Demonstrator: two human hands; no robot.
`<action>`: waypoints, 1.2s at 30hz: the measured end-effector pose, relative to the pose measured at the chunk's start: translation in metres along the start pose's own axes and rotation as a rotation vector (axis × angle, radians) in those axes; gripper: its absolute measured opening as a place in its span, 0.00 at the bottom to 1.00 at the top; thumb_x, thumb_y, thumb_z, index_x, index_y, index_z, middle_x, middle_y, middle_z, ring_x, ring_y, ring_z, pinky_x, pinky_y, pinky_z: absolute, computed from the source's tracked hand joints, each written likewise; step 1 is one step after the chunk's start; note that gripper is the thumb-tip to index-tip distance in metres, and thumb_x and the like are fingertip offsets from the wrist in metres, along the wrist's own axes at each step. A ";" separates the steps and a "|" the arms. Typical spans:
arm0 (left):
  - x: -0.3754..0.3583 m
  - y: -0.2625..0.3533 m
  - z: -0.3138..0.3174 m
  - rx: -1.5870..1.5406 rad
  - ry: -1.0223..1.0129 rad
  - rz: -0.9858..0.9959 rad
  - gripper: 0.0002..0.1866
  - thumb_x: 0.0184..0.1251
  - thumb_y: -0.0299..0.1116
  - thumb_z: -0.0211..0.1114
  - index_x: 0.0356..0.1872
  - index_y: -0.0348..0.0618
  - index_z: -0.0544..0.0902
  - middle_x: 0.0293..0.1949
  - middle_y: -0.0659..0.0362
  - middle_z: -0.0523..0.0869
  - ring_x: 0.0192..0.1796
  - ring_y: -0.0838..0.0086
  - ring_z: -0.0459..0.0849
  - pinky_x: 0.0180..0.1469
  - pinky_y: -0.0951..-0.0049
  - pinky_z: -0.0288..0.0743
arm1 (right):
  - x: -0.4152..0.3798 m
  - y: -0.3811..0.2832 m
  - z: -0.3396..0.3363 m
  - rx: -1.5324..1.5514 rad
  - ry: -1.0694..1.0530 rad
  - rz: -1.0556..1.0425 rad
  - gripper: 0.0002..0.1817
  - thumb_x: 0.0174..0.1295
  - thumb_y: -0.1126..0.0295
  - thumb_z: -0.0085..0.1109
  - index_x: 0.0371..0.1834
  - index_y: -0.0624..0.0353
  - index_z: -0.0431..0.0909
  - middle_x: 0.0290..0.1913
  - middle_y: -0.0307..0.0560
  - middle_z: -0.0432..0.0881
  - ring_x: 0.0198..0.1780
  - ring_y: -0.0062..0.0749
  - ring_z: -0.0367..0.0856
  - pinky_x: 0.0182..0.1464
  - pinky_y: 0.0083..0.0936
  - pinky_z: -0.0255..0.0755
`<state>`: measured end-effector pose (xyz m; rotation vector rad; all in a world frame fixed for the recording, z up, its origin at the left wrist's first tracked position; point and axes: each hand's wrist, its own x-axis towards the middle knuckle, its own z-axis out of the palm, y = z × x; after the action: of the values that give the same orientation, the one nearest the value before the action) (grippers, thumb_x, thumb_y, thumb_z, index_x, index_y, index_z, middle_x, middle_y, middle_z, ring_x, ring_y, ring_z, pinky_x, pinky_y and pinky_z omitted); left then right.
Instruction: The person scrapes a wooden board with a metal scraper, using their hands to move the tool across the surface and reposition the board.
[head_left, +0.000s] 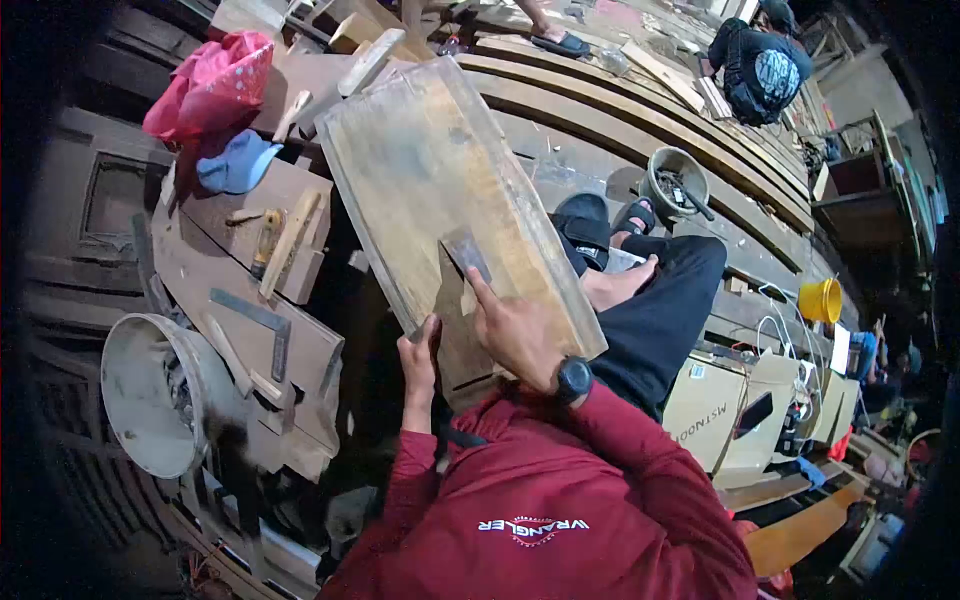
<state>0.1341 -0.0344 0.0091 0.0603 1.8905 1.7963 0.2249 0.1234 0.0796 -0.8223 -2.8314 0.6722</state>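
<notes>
A long wooden panel [420, 160] with a raised border lies tilted across my lap. My right hand [515, 335], with a watch at the wrist, is over its lower half. The index finger stretches onto a flat grey scraper [465, 252] lying against the wood, while the other fingers curl under the palm. Whether the scraper has a handle is hidden by the hand and a dark shadow. My left hand [418, 365] grips the panel's lower left edge, thumb up; its other fingers are partly hidden.
Left, a bench holds a metal square [262, 322], a chisel-like tool [267, 240], a blue cap [237, 162] and a pink bag [222, 85]. A white bucket [150, 390] stands below. Another bucket [675, 180], a yellow pail [820, 299] and a cardboard box [705, 400] are right. Another person [765, 65] bends beyond.
</notes>
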 end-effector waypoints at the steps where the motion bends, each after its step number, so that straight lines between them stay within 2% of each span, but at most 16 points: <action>1: 0.002 -0.003 0.002 -0.064 -0.012 -0.046 0.21 0.74 0.40 0.67 0.54 0.27 0.86 0.50 0.57 0.90 0.51 0.76 0.85 0.56 0.71 0.76 | 0.020 0.002 0.011 0.044 0.072 -0.034 0.35 0.63 0.65 0.58 0.77 0.47 0.69 0.21 0.56 0.83 0.20 0.51 0.83 0.26 0.48 0.76; 3: 0.001 0.004 0.000 0.039 -0.025 -0.030 0.21 0.75 0.40 0.68 0.55 0.28 0.85 0.50 0.59 0.89 0.50 0.77 0.84 0.55 0.72 0.76 | 0.054 0.010 0.042 0.130 0.208 -0.113 0.35 0.63 0.65 0.57 0.77 0.47 0.68 0.23 0.58 0.84 0.22 0.54 0.83 0.27 0.50 0.77; 7: 0.013 -0.020 -0.006 -0.077 -0.074 0.044 0.21 0.75 0.39 0.67 0.55 0.29 0.84 0.50 0.61 0.88 0.48 0.77 0.83 0.54 0.72 0.76 | 0.052 0.000 0.022 0.087 0.128 -0.088 0.33 0.66 0.64 0.55 0.78 0.47 0.68 0.25 0.59 0.84 0.23 0.54 0.84 0.28 0.49 0.77; 9: 0.014 -0.023 -0.007 -0.064 -0.052 0.017 0.23 0.75 0.40 0.66 0.55 0.26 0.84 0.52 0.57 0.87 0.51 0.75 0.83 0.57 0.71 0.76 | 0.014 0.007 0.012 0.025 0.017 -0.068 0.31 0.71 0.62 0.52 0.78 0.48 0.67 0.26 0.57 0.85 0.26 0.53 0.86 0.29 0.48 0.78; 11: 0.005 -0.010 -0.002 -0.064 -0.050 -0.037 0.24 0.75 0.39 0.63 0.58 0.23 0.83 0.58 0.50 0.86 0.58 0.68 0.85 0.64 0.67 0.76 | -0.029 0.015 0.003 0.061 -0.025 -0.056 0.29 0.73 0.59 0.52 0.77 0.47 0.68 0.24 0.55 0.85 0.22 0.52 0.85 0.25 0.50 0.76; 13: 0.008 -0.012 -0.002 -0.016 -0.074 0.036 0.24 0.74 0.43 0.68 0.53 0.26 0.85 0.50 0.55 0.87 0.48 0.74 0.83 0.54 0.71 0.77 | -0.056 0.022 0.002 0.080 -0.012 -0.065 0.28 0.73 0.58 0.53 0.77 0.47 0.69 0.23 0.54 0.85 0.21 0.49 0.85 0.24 0.47 0.76; 16: 0.012 -0.020 -0.003 -0.099 -0.050 -0.038 0.26 0.74 0.44 0.66 0.56 0.25 0.83 0.53 0.52 0.87 0.51 0.69 0.85 0.56 0.68 0.78 | -0.057 0.027 0.005 0.166 0.135 -0.096 0.28 0.67 0.64 0.57 0.72 0.47 0.75 0.22 0.49 0.83 0.21 0.45 0.84 0.23 0.44 0.76; 19: 0.004 -0.007 0.005 -0.138 -0.101 -0.021 0.28 0.77 0.47 0.62 0.58 0.24 0.82 0.54 0.51 0.87 0.53 0.68 0.85 0.57 0.67 0.78 | -0.037 0.016 0.003 0.229 0.019 -0.042 0.33 0.63 0.64 0.59 0.75 0.49 0.72 0.24 0.54 0.84 0.26 0.50 0.85 0.27 0.46 0.77; 21: 0.005 -0.008 0.002 -0.055 -0.104 -0.030 0.28 0.79 0.48 0.60 0.58 0.26 0.83 0.51 0.53 0.87 0.50 0.69 0.85 0.53 0.66 0.78 | -0.028 0.005 0.014 0.192 -0.002 -0.050 0.32 0.65 0.61 0.58 0.75 0.46 0.72 0.22 0.50 0.82 0.23 0.46 0.83 0.24 0.43 0.74; 23: 0.001 -0.003 0.006 -0.079 -0.110 -0.041 0.28 0.79 0.49 0.60 0.57 0.28 0.84 0.49 0.54 0.87 0.48 0.70 0.85 0.50 0.66 0.78 | -0.021 -0.004 0.030 0.216 0.037 -0.171 0.33 0.64 0.62 0.58 0.76 0.46 0.70 0.22 0.51 0.82 0.23 0.46 0.83 0.24 0.44 0.74; 25: 0.010 -0.036 -0.011 0.010 -0.102 -0.006 0.29 0.79 0.51 0.59 0.58 0.28 0.84 0.47 0.55 0.87 0.46 0.70 0.84 0.48 0.66 0.77 | -0.026 -0.006 0.040 0.234 0.070 -0.244 0.34 0.64 0.63 0.58 0.77 0.46 0.70 0.22 0.51 0.81 0.23 0.47 0.83 0.24 0.44 0.74; 26: 0.031 -0.068 -0.039 0.180 -0.143 0.027 0.29 0.79 0.51 0.59 0.58 0.28 0.84 0.47 0.55 0.87 0.47 0.69 0.85 0.49 0.66 0.78 | -0.032 -0.006 0.043 0.241 0.081 -0.256 0.34 0.64 0.63 0.58 0.77 0.46 0.70 0.22 0.51 0.81 0.23 0.47 0.83 0.24 0.44 0.74; 28: 0.025 -0.052 -0.031 0.208 -0.176 0.024 0.30 0.79 0.51 0.59 0.58 0.27 0.83 0.49 0.53 0.87 0.49 0.68 0.85 0.51 0.66 0.78 | -0.046 0.006 0.041 0.249 0.063 -0.272 0.34 0.64 0.62 0.59 0.77 0.44 0.70 0.23 0.49 0.82 0.23 0.46 0.83 0.24 0.43 0.74; 31: 0.015 -0.022 -0.006 -0.117 -0.176 -0.070 0.32 0.78 0.51 0.59 0.60 0.23 0.80 0.56 0.47 0.85 0.56 0.65 0.84 0.57 0.64 0.78 | -0.061 0.035 0.020 0.313 0.081 -0.142 0.36 0.61 0.63 0.61 0.77 0.44 0.69 0.29 0.51 0.84 0.28 0.48 0.85 0.29 0.43 0.76; 34: 0.007 -0.010 0.007 -0.116 -0.143 -0.053 0.31 0.78 0.49 0.60 0.60 0.22 0.79 0.57 0.46 0.84 0.57 0.65 0.84 0.58 0.64 0.78 | -0.076 0.061 -0.006 0.110 0.049 -0.002 0.36 0.62 0.62 0.61 0.78 0.38 0.68 0.28 0.48 0.85 0.26 0.46 0.85 0.27 0.42 0.76; 36: 0.008 -0.011 0.000 -0.084 -0.152 -0.074 0.31 0.78 0.48 0.60 0.60 0.22 0.80 0.57 0.46 0.84 0.57 0.65 0.84 0.59 0.64 0.77 | -0.079 0.064 0.000 0.124 0.091 0.023 0.36 0.64 0.62 0.60 0.79 0.37 0.67 0.24 0.48 0.83 0.22 0.44 0.83 0.24 0.40 0.74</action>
<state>0.1311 -0.0322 -0.0042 0.0937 1.6889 1.7671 0.3225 0.1296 0.0515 -0.8428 -2.6738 0.7833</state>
